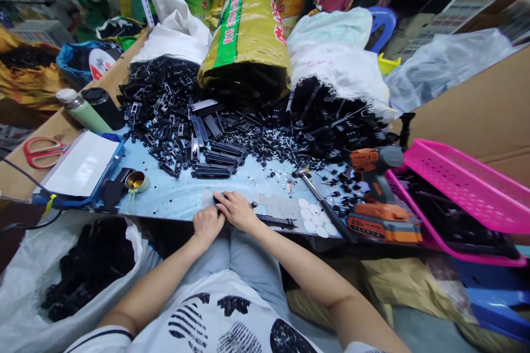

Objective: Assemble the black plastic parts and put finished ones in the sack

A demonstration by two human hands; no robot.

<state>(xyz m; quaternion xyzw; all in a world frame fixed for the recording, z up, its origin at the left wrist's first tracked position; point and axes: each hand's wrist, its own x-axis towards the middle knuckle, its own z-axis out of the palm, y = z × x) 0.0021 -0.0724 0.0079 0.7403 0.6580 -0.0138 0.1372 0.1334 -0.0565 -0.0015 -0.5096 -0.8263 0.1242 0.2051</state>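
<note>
At the front edge of the table, my left hand (pixel 208 225) is closed around a small black plastic part (pixel 217 202), mostly hidden by the fingers. Over the same part bends my right hand (pixel 237 210), its fingertips pressed against it close to the left thumb. Just right of the right wrist lies a long narrow black piece (pixel 275 222) along the edge; whether it joins the held part is hidden. Beyond it are grey flat sheets (pixel 279 207) and several white round discs (pixel 317 218). A hammer (pixel 323 198) with a dark handle rests beside the discs.
Piles of black plastic parts (pixel 165 105) spill from sacks, including a yellow-green sack (pixel 252 22). An orange cordless drill (pixel 379 193) and pink basket (pixel 467 182) stand right. Left are a metal cup (pixel 136 181), red scissors (pixel 43 153) and bottles (pixel 85 110). Two people stand behind.
</note>
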